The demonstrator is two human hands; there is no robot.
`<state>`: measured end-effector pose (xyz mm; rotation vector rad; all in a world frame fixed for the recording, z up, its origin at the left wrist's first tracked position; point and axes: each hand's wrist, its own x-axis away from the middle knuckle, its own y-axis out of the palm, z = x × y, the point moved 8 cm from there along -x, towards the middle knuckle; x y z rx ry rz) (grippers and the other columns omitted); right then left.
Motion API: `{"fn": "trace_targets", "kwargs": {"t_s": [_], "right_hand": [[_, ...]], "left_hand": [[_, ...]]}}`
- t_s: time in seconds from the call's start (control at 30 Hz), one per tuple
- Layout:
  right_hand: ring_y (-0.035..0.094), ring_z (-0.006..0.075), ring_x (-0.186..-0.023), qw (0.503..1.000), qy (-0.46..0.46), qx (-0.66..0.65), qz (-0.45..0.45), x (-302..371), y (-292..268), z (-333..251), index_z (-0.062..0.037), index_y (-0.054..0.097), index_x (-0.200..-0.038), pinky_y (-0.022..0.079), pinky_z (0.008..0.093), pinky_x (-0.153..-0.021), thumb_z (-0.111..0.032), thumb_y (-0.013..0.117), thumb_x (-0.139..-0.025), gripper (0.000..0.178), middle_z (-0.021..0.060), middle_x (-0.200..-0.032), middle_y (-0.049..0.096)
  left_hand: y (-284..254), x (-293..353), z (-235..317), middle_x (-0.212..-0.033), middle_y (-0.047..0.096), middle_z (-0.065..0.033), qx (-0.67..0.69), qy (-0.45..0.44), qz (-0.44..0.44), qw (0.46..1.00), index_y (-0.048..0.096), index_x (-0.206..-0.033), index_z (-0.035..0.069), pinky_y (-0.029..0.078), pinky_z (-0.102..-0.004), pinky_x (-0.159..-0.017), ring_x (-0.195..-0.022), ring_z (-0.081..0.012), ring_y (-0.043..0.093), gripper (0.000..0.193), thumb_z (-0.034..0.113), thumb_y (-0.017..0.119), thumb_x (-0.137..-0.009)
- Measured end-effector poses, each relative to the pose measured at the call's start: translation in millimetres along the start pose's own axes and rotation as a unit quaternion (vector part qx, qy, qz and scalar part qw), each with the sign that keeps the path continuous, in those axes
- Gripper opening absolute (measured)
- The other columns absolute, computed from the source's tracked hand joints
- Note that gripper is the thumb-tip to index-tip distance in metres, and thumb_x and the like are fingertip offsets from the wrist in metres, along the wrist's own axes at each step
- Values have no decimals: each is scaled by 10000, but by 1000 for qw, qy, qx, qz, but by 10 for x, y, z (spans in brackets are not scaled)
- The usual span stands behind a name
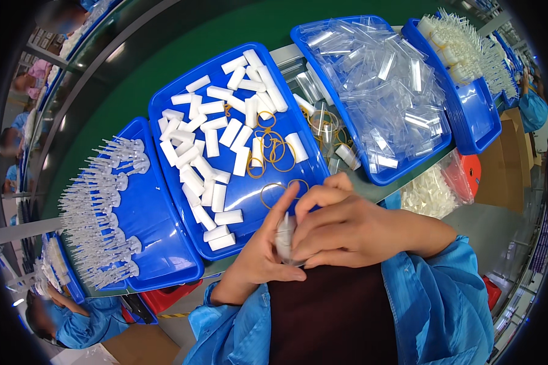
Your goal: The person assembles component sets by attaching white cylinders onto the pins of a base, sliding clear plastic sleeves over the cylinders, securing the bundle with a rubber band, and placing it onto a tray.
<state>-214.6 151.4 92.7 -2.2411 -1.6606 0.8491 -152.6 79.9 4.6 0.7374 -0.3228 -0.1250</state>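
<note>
My left hand (263, 248) is closed around a small whitish, translucent piece (284, 239), its thumb side toward me. My right hand (350, 226) comes in from the right with its curled fingers pressed on the same piece. Most of that piece is hidden by the fingers and slightly blurred, so its exact kind does not show. Just beyond my hands is a blue tray (240, 234) with many short white cylinders (212, 143) lying loose. Thin tan rubber bands (278, 150) lie among them, and one loop (273, 194) rests close to my left fingertips.
At left, a blue tray (164, 243) holds rows of translucent thin-stemmed pieces (97, 213). A blue tray (380, 177) of clear plastic sleeves (383, 85) stands at right, with stacked blue trays (478, 115) beyond. A bag of whitish pieces (429, 191) lies below. Co-workers sit at left.
</note>
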Motion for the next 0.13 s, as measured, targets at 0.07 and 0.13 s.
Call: {"fn": "trace_targets", "kwargs": {"t_s": [0.07, 0.13], "right_hand": [[494, 163, -1041, 999, -36, 6, -24, -105, 52, -5, -158, 628, -980, 299, 369, -800, -196, 725, -708, 291, -4, -1056, 558], [491, 182, -1047, 995, 38, -85, -24, -201, 29, 185, -157, 624, -1020, 307, 395, -820, -213, 749, -682, 364, 42, -1164, 497]], "left_hand": [[-59, 25, -83, -1385, 351, -77, -80, -13, -45, 996, 182, -1439, 52, 239, -315, -1053, -1289, -177, 321, 1154, 108, 871, -515], [-83, 73, -51, -1401, 325, -64, -42, -13, -16, 999, 224, -1424, 34, 196, -306, -1071, -1319, -162, 261, 1092, 109, 863, -542]]}}
